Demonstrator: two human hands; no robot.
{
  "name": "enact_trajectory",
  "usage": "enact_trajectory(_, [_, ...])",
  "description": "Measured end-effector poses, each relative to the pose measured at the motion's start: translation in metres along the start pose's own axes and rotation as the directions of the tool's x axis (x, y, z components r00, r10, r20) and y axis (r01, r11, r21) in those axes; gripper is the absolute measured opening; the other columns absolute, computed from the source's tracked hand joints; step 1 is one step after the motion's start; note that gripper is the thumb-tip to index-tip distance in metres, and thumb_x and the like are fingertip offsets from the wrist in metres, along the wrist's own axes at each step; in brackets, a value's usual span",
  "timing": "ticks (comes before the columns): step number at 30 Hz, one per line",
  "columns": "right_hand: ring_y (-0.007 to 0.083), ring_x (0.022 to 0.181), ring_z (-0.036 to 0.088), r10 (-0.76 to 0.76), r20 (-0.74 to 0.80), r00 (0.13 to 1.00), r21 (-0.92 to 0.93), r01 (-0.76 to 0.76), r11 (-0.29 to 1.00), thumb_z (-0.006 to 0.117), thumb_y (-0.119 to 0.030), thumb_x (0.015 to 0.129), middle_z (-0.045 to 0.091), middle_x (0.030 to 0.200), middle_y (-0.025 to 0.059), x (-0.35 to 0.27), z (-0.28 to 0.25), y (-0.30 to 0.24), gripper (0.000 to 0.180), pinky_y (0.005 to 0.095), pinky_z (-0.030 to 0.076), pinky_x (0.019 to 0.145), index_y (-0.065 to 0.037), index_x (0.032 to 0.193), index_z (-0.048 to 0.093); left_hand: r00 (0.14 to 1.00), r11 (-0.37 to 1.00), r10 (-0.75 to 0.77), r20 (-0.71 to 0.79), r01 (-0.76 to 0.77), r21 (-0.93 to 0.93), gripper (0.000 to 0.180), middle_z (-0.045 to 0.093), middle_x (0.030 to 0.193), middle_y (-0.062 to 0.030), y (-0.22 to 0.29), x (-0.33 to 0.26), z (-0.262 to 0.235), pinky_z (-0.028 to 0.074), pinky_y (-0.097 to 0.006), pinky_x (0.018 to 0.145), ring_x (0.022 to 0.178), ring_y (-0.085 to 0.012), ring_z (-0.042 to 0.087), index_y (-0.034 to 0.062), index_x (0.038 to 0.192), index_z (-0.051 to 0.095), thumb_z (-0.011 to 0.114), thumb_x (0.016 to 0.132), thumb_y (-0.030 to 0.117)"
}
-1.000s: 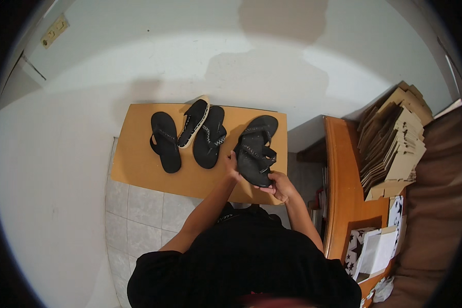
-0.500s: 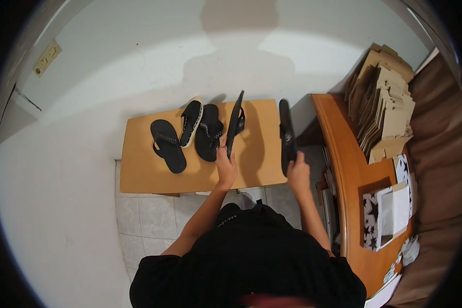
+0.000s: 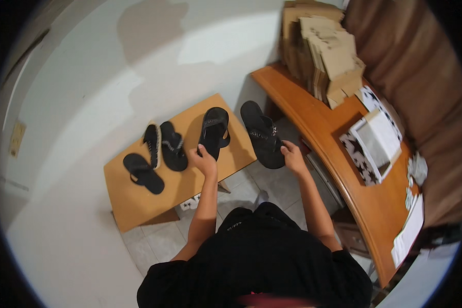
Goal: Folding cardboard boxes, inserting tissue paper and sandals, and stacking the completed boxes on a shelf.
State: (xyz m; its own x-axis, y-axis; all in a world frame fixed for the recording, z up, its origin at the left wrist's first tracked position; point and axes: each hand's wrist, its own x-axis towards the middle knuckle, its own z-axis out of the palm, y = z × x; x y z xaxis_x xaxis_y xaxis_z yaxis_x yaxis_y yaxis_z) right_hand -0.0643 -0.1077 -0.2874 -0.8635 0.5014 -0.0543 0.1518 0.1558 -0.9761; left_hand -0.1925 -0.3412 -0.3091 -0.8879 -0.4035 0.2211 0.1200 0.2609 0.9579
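My left hand [image 3: 205, 161] is closed on the heel end of a black flip-flop [image 3: 209, 134], its top side facing up over the table's right part. To the right, my right hand [image 3: 292, 155] grips a second black flip-flop [image 3: 259, 126] by its heel, beyond the table's right edge. This one has a decorated strap. On the light wooden table [image 3: 133, 213] lie another black flip-flop [image 3: 145, 173], a black sandal with a pale sole [image 3: 152, 143] turned on its side, and a black flip-flop with a patterned strap [image 3: 173, 149], close to that sandal.
At the right stands an orange-brown wooden desk [image 3: 323, 146]. It bears a stack of folded cardboard [image 3: 328, 51], a star-patterned box [image 3: 362, 159] and a crumpled plastic bag [image 3: 418, 168]. A brown curtain [image 3: 410, 66] hangs behind it; a white wall [image 3: 66, 128] rises beyond the table.
The view has turned to the right. Both held flip-flops have gone from edge-on to showing their top sides and straps. My hands still hold them.
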Motion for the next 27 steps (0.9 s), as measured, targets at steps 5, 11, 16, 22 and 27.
enact_trajectory(5, [0.0205,0.086,0.058,-0.077,-0.295,0.952,-0.22,0.011,0.976,0.045,-0.015,0.09,0.063,0.09,0.0145,-0.03,-0.112,-0.026,0.029,0.0303,0.043,0.078,0.005,0.108,0.055,0.983,0.984,-0.109,0.146,0.127,-0.125,0.032,0.047,0.079,-0.0097,0.025,-0.045,0.059,0.037,-0.032,0.076,0.077,-0.0212,0.044,-0.0024,0.085,0.045,0.049,0.091,0.029])
enact_trajectory(11, [0.0352,0.08,0.06,-0.208,-0.649,0.732,-0.492,-0.195,0.848,0.044,-0.016,0.088,0.06,0.083,0.0244,-0.079,-0.244,-0.043,0.027,0.038,0.044,0.072,0.003,0.098,0.06,0.862,0.918,-0.01,0.507,0.208,-0.336,0.028,0.045,0.083,-0.005,0.08,-0.129,0.158,0.034,-0.03,0.078,0.081,-0.0164,0.04,0.0002,0.085,0.045,0.047,0.092,0.028])
enact_trajectory(16, [0.0344,0.073,0.062,-0.218,-0.82,0.53,-0.451,-0.362,0.816,0.049,-0.022,0.085,0.062,0.076,0.0216,-0.113,-0.322,-0.067,0.027,0.0382,0.047,0.066,0.0,0.092,0.064,0.711,0.803,0.098,0.696,0.356,-0.477,0.023,0.039,0.08,0.002,0.116,-0.192,0.236,0.034,-0.023,0.074,0.078,-0.0093,0.038,0.0067,0.084,0.046,0.047,0.093,0.028])
enact_trajectory(22, [0.0339,0.071,0.062,-0.245,-0.771,0.588,-0.547,-0.414,0.728,0.051,-0.023,0.084,0.063,0.078,0.0199,-0.099,-0.404,-0.047,0.027,0.0375,0.047,0.064,-0.002,0.089,0.066,0.529,0.59,0.022,0.848,0.678,-0.438,0.023,0.046,0.088,0.002,0.147,-0.251,0.311,0.035,-0.023,0.08,0.084,-0.0088,0.042,0.0069,0.09,0.048,0.046,0.094,0.03])
enact_trajectory(27, [0.0291,0.069,0.063,-0.085,-0.727,0.682,-0.435,-0.36,0.825,0.052,-0.024,0.083,0.063,0.074,0.019,-0.068,-0.451,0.009,0.029,0.0341,0.047,0.064,-0.001,0.091,0.066,0.321,0.499,-0.011,0.947,0.822,-0.273,0.026,0.051,0.098,-0.001,0.158,-0.272,0.35,0.041,-0.026,0.085,0.094,-0.011,0.049,0.0065,0.101,0.048,0.047,0.093,0.032])
